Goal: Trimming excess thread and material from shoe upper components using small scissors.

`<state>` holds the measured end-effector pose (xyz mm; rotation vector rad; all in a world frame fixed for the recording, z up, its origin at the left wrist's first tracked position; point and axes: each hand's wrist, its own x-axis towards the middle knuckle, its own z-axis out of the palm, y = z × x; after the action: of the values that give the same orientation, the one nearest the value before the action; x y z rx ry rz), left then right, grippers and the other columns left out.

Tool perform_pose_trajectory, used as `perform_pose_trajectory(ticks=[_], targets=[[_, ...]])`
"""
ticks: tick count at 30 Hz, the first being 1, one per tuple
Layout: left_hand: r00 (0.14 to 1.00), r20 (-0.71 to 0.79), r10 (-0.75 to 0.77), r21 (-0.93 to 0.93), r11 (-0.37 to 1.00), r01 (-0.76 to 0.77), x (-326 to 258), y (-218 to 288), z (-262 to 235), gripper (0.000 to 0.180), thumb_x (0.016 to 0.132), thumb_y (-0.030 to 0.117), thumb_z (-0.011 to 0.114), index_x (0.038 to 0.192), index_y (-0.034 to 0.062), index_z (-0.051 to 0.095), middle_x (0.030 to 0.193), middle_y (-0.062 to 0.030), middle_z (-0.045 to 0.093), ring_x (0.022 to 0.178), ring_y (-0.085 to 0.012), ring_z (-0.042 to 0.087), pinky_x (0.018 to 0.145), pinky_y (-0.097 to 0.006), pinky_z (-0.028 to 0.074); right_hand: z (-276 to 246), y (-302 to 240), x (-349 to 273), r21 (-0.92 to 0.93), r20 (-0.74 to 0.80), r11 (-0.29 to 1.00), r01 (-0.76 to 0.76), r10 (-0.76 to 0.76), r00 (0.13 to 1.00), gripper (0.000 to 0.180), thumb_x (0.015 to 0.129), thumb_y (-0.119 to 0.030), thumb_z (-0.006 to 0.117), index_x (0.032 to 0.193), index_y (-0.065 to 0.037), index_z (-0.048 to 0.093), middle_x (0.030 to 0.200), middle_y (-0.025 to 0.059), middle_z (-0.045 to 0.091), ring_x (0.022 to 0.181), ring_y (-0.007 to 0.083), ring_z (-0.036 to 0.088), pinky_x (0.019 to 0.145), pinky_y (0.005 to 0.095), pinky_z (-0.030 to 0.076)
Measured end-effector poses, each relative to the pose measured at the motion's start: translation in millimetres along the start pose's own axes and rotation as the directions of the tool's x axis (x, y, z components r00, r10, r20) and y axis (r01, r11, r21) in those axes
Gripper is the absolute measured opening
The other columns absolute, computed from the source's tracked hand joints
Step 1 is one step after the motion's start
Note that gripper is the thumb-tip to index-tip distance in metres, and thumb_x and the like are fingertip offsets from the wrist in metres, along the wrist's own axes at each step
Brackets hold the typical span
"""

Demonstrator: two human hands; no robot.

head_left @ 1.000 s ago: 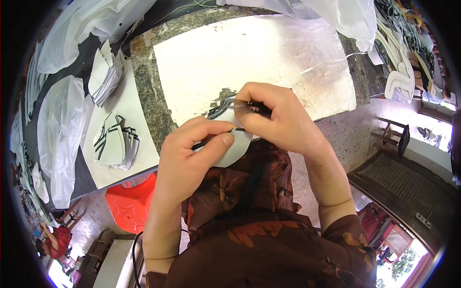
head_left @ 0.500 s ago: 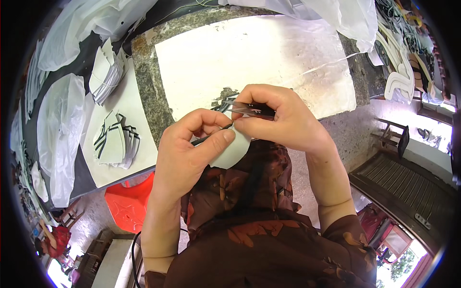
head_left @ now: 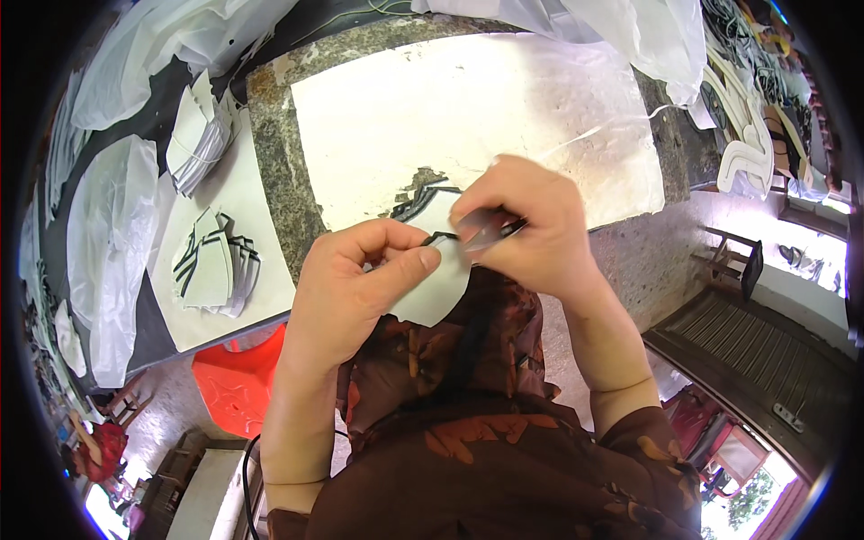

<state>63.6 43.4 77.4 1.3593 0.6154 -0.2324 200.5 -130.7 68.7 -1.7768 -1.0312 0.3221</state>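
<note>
While both hands work at the near edge of the stone table [head_left: 281, 193], a pale cut piece [head_left: 434, 290] is held between them.

Left hand [head_left: 355, 288] is closed on the pale cut piece, thumb pressed flat on its upper face and fingers curled beneath; the piece hangs just off the table edge, above the lap. Right hand [head_left: 531, 236] is closed around a slim dark-and-metal tool [head_left: 488, 232], whose tip meets a thin black strip [head_left: 438, 238] running along the piece's upper edge. More black-edged pieces [head_left: 421, 200] lie on the white sheet [head_left: 468, 117] just beyond the hands. To the left, well apart, a stack of similar pieces [head_left: 216, 265] rests on a pale board [head_left: 243, 184]. An orange stool [head_left: 238, 382] stands below.
</note>
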Motion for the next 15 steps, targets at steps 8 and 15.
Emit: perform_pose_trajectory(ticks=[8,15], targets=[[0.997,-0.059,0.056,0.012,0.998,-0.056,-1,-1,5,0.017,0.094,0.013,0.079,0.101,-0.0022,0.076,0.079,0.0041,0.068,0.071,-0.0011,0.053,0.062,-0.021,0.042,-7,-5,4,0.245,0.276,0.877,-0.413,0.345,0.897,0.022,0.088,-0.016,0.073,0.103,0.000,0.067,0.090,-0.0001,0.063,0.083,0.0077,0.054,0.073,0.0250,0.045],[0.995,-0.068,0.067,0.015,0.998,-0.067,-1,-2,4,0.016,0.094,0.012,0.077,0.101,-0.0019,0.076,0.076,0.0057,0.065,0.070,-0.0008,0.051,0.061,-0.020,0.040,-7,-7,5,0.185,0.329,0.900,-0.394,0.321,0.888,0.023,0.085,-0.014,0.075,0.102,0.000,0.067,0.088,0.0005,0.062,0.082,0.0079,0.054,0.072,0.0261,0.045]])
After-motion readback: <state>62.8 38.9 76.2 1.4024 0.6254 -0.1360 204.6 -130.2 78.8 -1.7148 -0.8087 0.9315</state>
